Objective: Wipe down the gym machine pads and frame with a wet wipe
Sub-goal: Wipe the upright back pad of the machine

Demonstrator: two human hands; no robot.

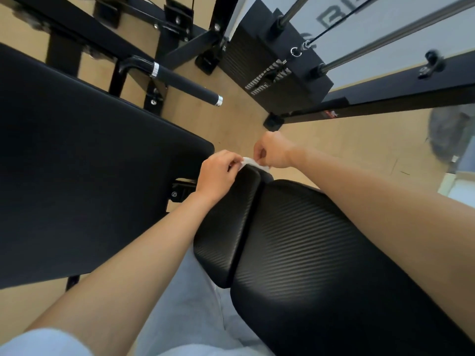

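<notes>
We see the left hand (218,173) w/ fingers curled, thumb & fingertips pinching one end of a small white wet wipe (253,163). The right hand (273,150) is curled the same way & pinches the other end, so the wipe is stretched btwn both hands. Wipe sits right at the far tip of the narrow black ribbed pad (226,227); it looks to touch the pad's edge there, but we can't tell for sure. Left hand sits over that pad's far-left corner; right hand hangs just past the pad's tip, over the tan floor (334,142). Both forearms are bare.

Close along the narrow pad's right side we see a wider black ribbed pad (321,253); the right forearm crosses above its right part. Left of the narrow pad, apart from it, is a big smooth flat black pad (77,163), w/ a black metal bracket (180,188) in the gap. On the narrow pad's near side: pale blue trousers (185,304) and, further near-left, a pale sleeve (38,343).

Beyond the narrow pad, far-left, a black padded handle bar w/ chrome rings (185,82) sticks out from black frame tubes (187,51). Far beyond & to the right: a black weight stack (270,73) w/ steel guide rods (385,39). A black frame beam (398,98) runs off to the right from near the stack's base.
</notes>
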